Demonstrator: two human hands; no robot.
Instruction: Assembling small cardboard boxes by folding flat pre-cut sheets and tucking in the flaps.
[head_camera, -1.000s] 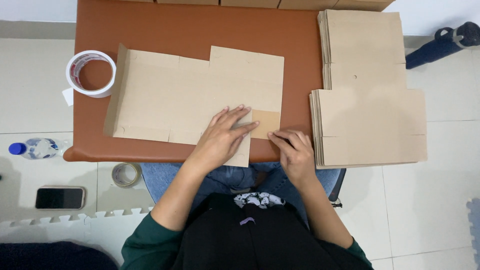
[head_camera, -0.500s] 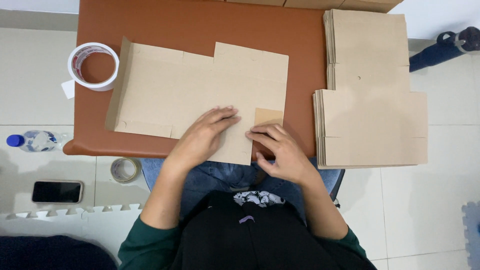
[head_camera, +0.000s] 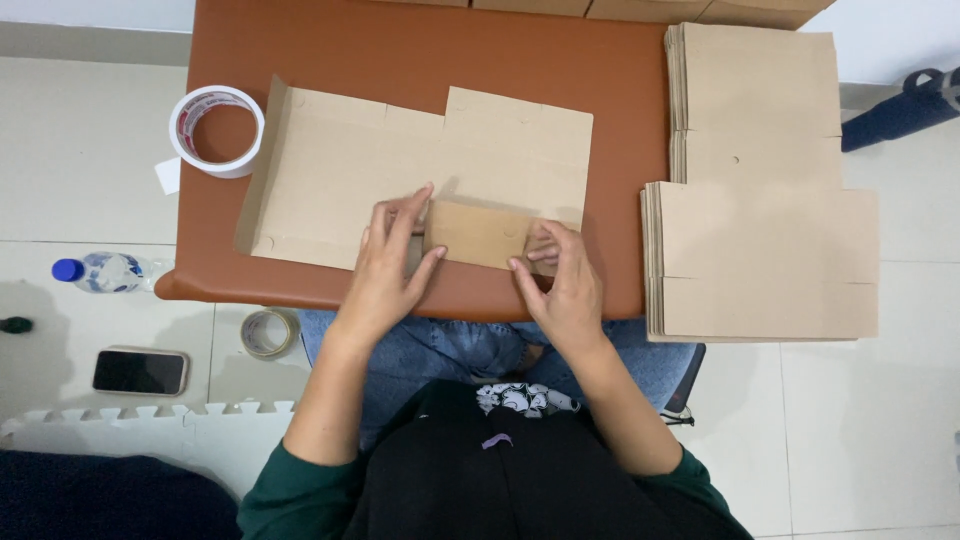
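Note:
A flat brown cardboard box blank (head_camera: 400, 170) lies on the reddish-brown table (head_camera: 420, 50). Its near flap (head_camera: 478, 234) is folded up and over, toward the far side. My left hand (head_camera: 388, 262) presses on the flap's left end with fingers spread. My right hand (head_camera: 562, 280) grips the flap's right end, fingers curled over its edge.
A stack of flat cardboard blanks (head_camera: 760, 190) overhangs the table's right side. A white tape roll (head_camera: 217, 130) sits at the left edge. On the floor lie a water bottle (head_camera: 100, 271), a dark phone (head_camera: 140, 371) and a second tape roll (head_camera: 268, 332). A foam mat (head_camera: 130, 440) lies below.
The near flap has been lifted and folded over toward the far side. My right hand moved left onto it, and my left hand shifted to its left end.

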